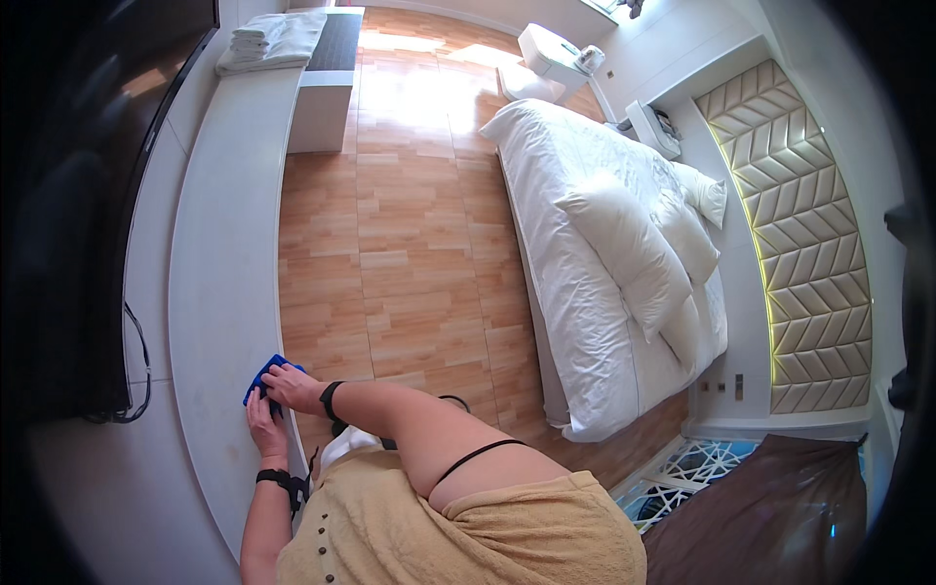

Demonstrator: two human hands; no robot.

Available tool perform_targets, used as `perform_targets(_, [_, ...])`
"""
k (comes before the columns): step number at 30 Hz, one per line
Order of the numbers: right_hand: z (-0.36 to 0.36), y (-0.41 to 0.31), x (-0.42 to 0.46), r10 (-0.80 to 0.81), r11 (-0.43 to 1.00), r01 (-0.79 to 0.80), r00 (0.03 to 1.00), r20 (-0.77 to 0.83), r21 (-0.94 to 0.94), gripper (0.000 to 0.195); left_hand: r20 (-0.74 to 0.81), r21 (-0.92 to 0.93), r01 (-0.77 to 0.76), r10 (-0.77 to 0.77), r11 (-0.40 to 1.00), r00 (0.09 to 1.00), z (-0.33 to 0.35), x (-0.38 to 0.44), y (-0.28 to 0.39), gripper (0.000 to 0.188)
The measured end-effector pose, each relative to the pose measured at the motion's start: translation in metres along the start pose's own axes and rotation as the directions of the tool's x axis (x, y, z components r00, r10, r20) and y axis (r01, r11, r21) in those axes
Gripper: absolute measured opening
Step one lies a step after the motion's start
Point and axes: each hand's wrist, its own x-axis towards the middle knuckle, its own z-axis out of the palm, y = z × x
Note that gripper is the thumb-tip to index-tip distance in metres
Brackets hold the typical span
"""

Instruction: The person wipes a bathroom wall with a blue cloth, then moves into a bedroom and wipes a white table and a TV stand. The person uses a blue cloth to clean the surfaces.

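On the long white counter (227, 241) at the left lies a folded blue cloth (265, 374), close to the counter's front edge. My right hand (291, 387) rests on the cloth, its fingers bent over it. Just beside it, my left hand (265, 428) touches the lower side of the cloth with its fingertips. Both wrists wear black bands. How firmly the left fingers hold the cloth cannot be made out.
Folded white towels (256, 40) lie at the counter's far end. A wall-mounted television (80, 219) with a hanging black cable (148, 365) is at the left. A bed (585, 292) with white pillows (629, 248) stands across the wood-look floor (409, 292).
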Motion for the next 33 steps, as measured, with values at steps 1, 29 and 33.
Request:
perform_targets(1, [-0.003, -0.001, -0.004, -0.005, 1.000, 0.005, 1.000, 0.001, -0.018, 0.017, -0.002, -0.006, -0.006, 0.006, 1.000, 1.000, 0.000, -0.003, 0.002, 0.032])
perform_targets(29, [-0.082, 0.083, 0.110, -0.257, 0.963, 0.257, 0.966, -0.011, 0.084, 0.023, -0.233, -0.043, 0.166, -0.172, 0.985, 0.957, -0.021, 0.108, 0.016, 0.039])
perform_targets(33, [-0.076, 0.106, 0.084, -0.330, 0.937, 0.326, 0.944, 0.018, 0.126, 0.028, -0.217, 0.032, 0.198, -0.186, 0.980, 0.958, -0.001, 0.097, 0.046, 0.035])
